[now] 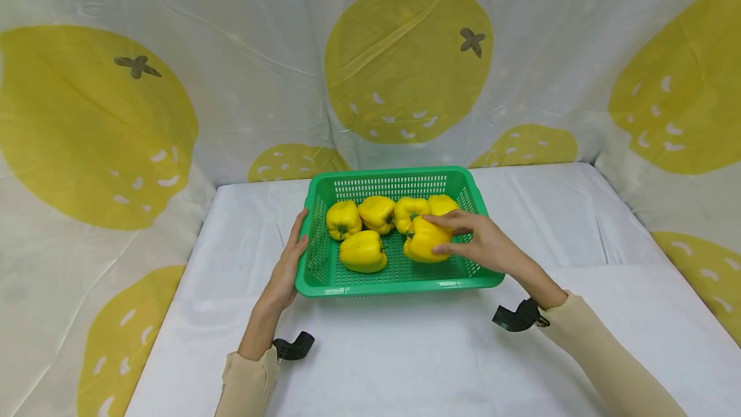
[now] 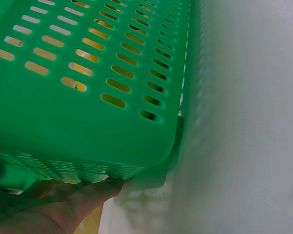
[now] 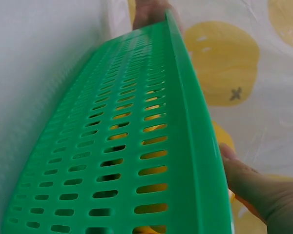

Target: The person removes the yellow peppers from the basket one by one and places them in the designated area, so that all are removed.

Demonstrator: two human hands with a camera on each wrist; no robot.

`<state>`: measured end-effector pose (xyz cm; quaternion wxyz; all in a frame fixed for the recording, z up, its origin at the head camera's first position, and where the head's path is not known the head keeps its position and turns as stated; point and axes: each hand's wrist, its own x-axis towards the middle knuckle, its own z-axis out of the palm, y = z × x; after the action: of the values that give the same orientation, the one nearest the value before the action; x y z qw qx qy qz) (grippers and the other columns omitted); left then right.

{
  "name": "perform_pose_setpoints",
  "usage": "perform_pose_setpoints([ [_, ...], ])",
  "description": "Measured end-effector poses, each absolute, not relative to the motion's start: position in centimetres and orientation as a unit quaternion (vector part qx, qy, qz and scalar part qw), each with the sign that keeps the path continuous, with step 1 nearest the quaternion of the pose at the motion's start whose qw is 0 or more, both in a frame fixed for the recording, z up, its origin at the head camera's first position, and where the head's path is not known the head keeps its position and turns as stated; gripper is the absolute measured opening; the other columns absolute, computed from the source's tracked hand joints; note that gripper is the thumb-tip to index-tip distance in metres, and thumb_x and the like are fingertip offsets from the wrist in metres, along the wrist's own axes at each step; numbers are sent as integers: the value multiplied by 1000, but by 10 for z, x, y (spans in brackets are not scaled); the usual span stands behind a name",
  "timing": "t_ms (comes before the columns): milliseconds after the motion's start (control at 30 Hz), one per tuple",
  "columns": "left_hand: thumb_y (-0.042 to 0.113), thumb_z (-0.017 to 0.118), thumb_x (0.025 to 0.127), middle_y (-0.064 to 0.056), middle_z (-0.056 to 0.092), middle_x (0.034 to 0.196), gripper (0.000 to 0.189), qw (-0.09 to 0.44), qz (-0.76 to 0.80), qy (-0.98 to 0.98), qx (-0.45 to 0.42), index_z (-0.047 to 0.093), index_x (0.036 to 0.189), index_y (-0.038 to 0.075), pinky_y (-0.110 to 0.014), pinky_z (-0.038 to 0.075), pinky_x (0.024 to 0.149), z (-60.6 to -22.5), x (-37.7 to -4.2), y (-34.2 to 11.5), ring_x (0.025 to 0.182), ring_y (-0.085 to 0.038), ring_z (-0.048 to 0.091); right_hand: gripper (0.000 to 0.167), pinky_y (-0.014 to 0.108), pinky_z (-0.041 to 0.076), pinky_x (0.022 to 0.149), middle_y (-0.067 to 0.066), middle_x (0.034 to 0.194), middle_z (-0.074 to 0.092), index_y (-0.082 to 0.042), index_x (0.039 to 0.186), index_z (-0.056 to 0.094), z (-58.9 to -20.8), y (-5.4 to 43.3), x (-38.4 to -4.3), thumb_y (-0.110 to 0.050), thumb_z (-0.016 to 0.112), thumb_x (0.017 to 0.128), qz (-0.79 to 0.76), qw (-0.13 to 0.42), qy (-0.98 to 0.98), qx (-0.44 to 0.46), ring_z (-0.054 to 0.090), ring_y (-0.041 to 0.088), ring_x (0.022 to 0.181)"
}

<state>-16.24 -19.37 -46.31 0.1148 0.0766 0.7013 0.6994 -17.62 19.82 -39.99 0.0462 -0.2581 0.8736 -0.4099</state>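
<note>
Yellow bell peppers lie in a green plastic basket [image 1: 399, 287] with slotted walls. My right hand [image 1: 483, 240] reaches over the basket's right side and pinches one bell pepper [image 1: 421, 243] between thumb and fingers. Against the outside of the basket's left wall rests my left hand [image 1: 283, 272], its fingers fairly straight. In the left wrist view, the left hand [image 2: 63, 207] touches the basket's slotted wall [image 2: 88, 126]. The basket's front wall [image 3: 117, 122] hides most of the peppers and part of the right hand [image 3: 263, 192] in the right wrist view.
One bell pepper [image 1: 363, 251] lies at the front left of the basket, and several more, such as one bell pepper [image 1: 344, 219], line its back. A white cloth [image 1: 399, 359] covers the table. Fruit-printed fabric [image 1: 278, 82] hangs behind and at both sides.
</note>
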Motion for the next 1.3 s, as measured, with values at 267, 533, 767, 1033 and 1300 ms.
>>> perform_pose_setpoints([
  [267,43,22,115,8,-10,175,56,116,705,695,80,-2,166,41,-17,45,101,-463,-162,-194,151,-31,21,59,54,54,100,13,136,66,-22,144,63,-395,206,-172,-25,83,89,-418,31,878,-230,63,34,122],
  [533,43,22,115,9,-11,175,57,117,706,694,81,-2,166,41,-13,41,104,-463,-162,-195,156,-30,13,56,49,54,101,12,142,64,-24,146,61,-390,220,-171,-22,80,92,-436,8,876,-204,58,30,127],
  [767,43,23,115,10,-10,175,56,119,707,693,79,-1,165,42,-13,40,105,-463,-161,-194,156,-28,13,55,21,50,99,7,131,67,-25,147,60,-385,234,-169,-20,77,95,-452,-13,873,-185,56,13,118],
  [1033,44,22,115,10,-7,175,55,121,706,693,76,1,165,44,-20,45,102,-463,-160,-197,146,-30,25,58,7,46,95,9,134,67,-26,150,57,-380,251,-168,-18,76,95,-433,-60,884,-164,55,2,116],
  [1300,44,22,115,11,-7,174,55,123,708,691,81,0,165,44,-19,44,102,-464,-161,-196,147,-29,23,58,5,45,91,11,138,66,-25,149,58,-380,265,-167,-18,77,95,-423,-99,893,-115,56,12,119],
])
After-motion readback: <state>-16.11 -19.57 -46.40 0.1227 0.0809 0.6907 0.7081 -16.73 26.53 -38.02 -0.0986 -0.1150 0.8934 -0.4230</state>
